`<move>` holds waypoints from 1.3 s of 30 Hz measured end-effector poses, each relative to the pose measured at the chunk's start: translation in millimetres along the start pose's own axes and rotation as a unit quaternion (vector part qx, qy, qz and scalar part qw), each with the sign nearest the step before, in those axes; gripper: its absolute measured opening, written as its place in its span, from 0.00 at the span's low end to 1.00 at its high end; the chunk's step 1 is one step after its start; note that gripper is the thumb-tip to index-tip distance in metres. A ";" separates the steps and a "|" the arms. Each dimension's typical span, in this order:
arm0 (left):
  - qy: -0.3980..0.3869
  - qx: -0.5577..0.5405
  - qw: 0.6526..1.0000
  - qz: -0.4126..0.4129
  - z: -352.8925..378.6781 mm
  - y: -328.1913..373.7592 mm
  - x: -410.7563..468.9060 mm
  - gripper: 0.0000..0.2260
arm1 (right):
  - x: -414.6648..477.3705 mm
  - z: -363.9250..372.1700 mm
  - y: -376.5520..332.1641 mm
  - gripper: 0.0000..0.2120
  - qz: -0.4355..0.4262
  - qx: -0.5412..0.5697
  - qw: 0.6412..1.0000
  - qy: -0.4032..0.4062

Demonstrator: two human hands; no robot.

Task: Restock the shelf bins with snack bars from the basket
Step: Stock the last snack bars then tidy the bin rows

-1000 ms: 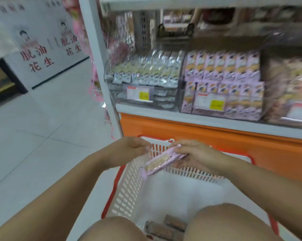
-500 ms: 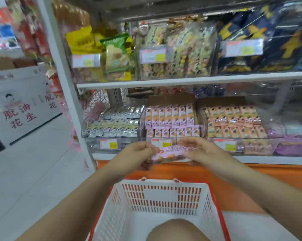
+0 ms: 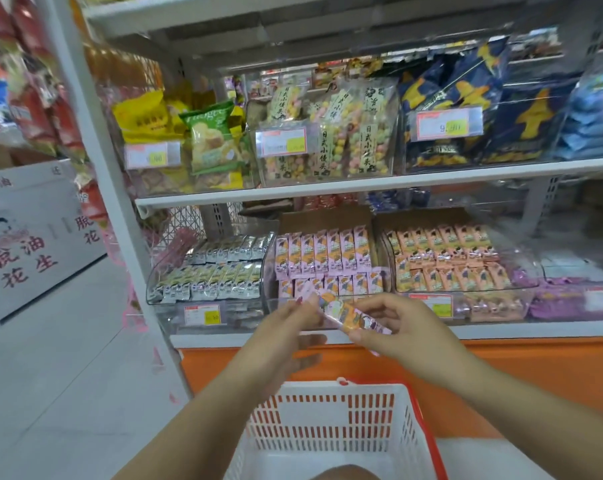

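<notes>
A pink-wrapped snack bar (image 3: 345,313) is held between both hands in front of the lower shelf. My left hand (image 3: 286,327) pinches its left end and my right hand (image 3: 397,327) grips its right end. Just behind it stands the clear bin (image 3: 322,261) filled with rows of matching pink bars. The white basket with a red rim (image 3: 331,424) sits below my hands; its contents are out of sight.
A bin of silver-wrapped bars (image 3: 217,271) lies to the left, a bin of orange bars (image 3: 449,261) to the right. The upper shelf (image 3: 362,187) carries snack bags. A white shelf post (image 3: 120,202) rises at left, with open floor (image 3: 50,375) beyond it.
Both hands have lifted the pink bar from over the basket up to the pink bin's front. The view has tilted upward, showing the upper shelf.
</notes>
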State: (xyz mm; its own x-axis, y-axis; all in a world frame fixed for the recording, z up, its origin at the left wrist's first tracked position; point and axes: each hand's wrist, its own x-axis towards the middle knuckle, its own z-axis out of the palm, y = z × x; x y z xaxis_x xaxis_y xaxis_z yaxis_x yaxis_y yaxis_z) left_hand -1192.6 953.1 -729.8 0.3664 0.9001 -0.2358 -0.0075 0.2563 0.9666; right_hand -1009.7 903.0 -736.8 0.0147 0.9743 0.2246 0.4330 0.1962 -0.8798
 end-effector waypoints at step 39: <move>0.042 0.335 0.914 0.225 82.4 21.0 268.0 0.20 | 145.8 -68.3 134.1 0.12 -0.129 -0.253 0.955 0.082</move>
State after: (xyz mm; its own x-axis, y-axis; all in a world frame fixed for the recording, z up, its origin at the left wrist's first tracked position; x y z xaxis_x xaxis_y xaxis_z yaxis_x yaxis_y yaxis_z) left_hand -1017.9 1170.7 -764.4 0.3940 0.8919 0.2220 0.4418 -0.3956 0.8052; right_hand -887.9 1063.8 -793.4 -0.0293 0.8620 0.5061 0.8214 0.3093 -0.4793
